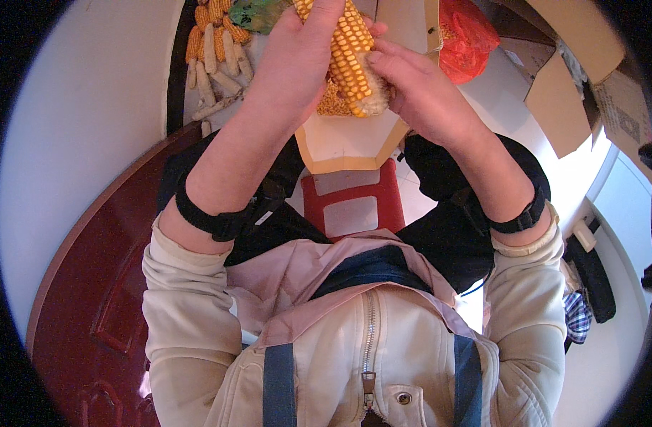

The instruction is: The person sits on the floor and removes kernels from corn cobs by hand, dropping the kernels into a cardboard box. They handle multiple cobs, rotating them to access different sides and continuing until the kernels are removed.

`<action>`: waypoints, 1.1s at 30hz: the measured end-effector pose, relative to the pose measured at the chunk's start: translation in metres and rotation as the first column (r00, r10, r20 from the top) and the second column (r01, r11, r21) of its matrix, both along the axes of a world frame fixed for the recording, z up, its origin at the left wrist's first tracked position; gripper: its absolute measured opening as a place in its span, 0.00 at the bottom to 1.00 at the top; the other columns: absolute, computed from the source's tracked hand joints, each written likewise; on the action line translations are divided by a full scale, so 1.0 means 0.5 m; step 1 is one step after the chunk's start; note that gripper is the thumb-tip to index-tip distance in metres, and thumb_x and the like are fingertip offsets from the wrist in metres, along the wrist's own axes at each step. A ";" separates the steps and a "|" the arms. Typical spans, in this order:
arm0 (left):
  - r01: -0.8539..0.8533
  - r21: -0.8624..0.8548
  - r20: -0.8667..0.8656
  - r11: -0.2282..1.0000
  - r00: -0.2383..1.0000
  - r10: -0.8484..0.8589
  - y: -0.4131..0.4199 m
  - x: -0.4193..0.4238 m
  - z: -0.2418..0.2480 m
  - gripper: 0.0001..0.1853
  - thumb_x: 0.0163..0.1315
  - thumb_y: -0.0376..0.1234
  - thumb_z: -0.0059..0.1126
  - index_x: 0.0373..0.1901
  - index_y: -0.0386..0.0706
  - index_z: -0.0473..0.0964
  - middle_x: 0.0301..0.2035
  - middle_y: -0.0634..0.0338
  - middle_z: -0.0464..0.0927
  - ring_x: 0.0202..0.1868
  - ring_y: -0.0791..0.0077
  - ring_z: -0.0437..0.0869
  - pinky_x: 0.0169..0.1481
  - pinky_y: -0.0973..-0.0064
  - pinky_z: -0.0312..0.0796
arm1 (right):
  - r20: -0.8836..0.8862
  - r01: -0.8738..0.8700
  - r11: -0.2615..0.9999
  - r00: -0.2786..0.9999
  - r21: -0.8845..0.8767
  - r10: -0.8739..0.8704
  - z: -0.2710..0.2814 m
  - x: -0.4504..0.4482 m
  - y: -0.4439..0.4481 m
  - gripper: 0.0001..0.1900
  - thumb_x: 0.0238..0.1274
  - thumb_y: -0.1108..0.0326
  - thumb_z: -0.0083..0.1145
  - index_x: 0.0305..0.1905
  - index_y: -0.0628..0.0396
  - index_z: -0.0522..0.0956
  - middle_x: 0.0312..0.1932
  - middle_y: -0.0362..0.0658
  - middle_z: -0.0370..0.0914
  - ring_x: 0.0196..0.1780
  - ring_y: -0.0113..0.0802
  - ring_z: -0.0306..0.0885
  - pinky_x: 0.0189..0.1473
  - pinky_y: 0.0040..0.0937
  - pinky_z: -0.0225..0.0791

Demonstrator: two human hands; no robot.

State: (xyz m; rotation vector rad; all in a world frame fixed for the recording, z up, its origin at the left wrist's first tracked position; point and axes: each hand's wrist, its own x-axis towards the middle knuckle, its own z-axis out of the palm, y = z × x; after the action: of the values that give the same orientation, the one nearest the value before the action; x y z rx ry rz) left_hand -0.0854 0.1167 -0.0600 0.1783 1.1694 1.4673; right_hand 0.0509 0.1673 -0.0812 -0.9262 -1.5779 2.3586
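Note:
A partly shelled ear of yellow corn (351,66) is held between my two hands above an open box. My left hand (302,61) grips its upper part, the thumb lying along the kernels. From the other side, my right hand (419,88) has its thumb and fingers on the ear's right edge, by a pale area bare of kernels near the lower end. Loose kernels (332,101) lie in the box (352,140) beneath, its white inner wall and tan rim facing me. The fingertips of my right hand are partly hidden behind the ear.
Bare cobs (210,50) and several unshelled ears (196,44) lie on the floor at upper left, beside a green bag (259,15). A red plastic bag (464,45) and cardboard boxes (561,101) stand to the right. Between my knees is a red stool (352,200).

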 end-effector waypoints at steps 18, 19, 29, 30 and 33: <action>0.050 0.034 -0.060 0.998 0.997 -0.048 -0.001 0.001 -0.007 0.15 0.68 0.38 0.35 0.46 0.34 0.62 0.35 0.52 0.72 0.38 0.66 0.78 0.44 0.70 0.73 | 0.152 -0.002 0.989 0.988 0.150 -0.021 0.012 -0.004 -0.004 0.25 0.60 0.50 0.45 0.48 0.65 0.71 0.34 0.44 0.76 0.38 0.28 0.73 0.42 0.25 0.66; 0.045 0.030 -0.049 0.999 0.998 -0.043 -0.001 0.001 -0.006 0.15 0.68 0.37 0.35 0.46 0.34 0.62 0.35 0.52 0.72 0.38 0.66 0.78 0.44 0.70 0.73 | 0.151 -0.001 0.991 0.988 0.131 -0.019 0.013 -0.005 -0.004 0.25 0.59 0.51 0.45 0.48 0.65 0.72 0.35 0.44 0.76 0.39 0.28 0.73 0.43 0.26 0.66; -0.018 0.006 -0.030 1.000 0.999 0.018 0.003 -0.004 -0.003 0.16 0.68 0.38 0.34 0.45 0.33 0.64 0.34 0.51 0.73 0.35 0.67 0.78 0.43 0.71 0.73 | -0.061 -0.144 0.988 0.987 0.057 0.148 -0.043 0.015 0.019 0.23 0.64 0.61 0.41 0.57 0.68 0.61 0.52 0.49 0.66 0.55 0.32 0.67 0.57 0.29 0.62; -0.009 -0.013 0.018 1.000 1.000 0.009 0.002 -0.015 -0.002 0.16 0.68 0.38 0.33 0.44 0.33 0.65 0.34 0.50 0.74 0.35 0.67 0.78 0.42 0.71 0.73 | -0.047 -0.147 0.986 0.987 0.073 0.151 -0.037 0.013 0.019 0.22 0.64 0.59 0.42 0.55 0.68 0.62 0.49 0.48 0.68 0.52 0.31 0.68 0.55 0.29 0.63; -0.010 -0.032 0.047 0.999 0.999 0.011 0.005 -0.023 0.007 0.17 0.68 0.38 0.31 0.45 0.32 0.65 0.33 0.50 0.74 0.34 0.67 0.78 0.41 0.71 0.73 | 0.051 -0.156 0.972 0.987 0.177 0.149 -0.003 0.003 0.009 0.22 0.61 0.54 0.45 0.45 0.65 0.71 0.35 0.44 0.76 0.38 0.28 0.74 0.42 0.26 0.67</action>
State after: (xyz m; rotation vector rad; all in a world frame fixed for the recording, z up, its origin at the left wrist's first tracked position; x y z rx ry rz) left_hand -0.0971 0.1193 -0.0563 0.1154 1.1567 1.4538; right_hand 0.0526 0.1717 -0.0828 -0.8431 -1.9045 2.2572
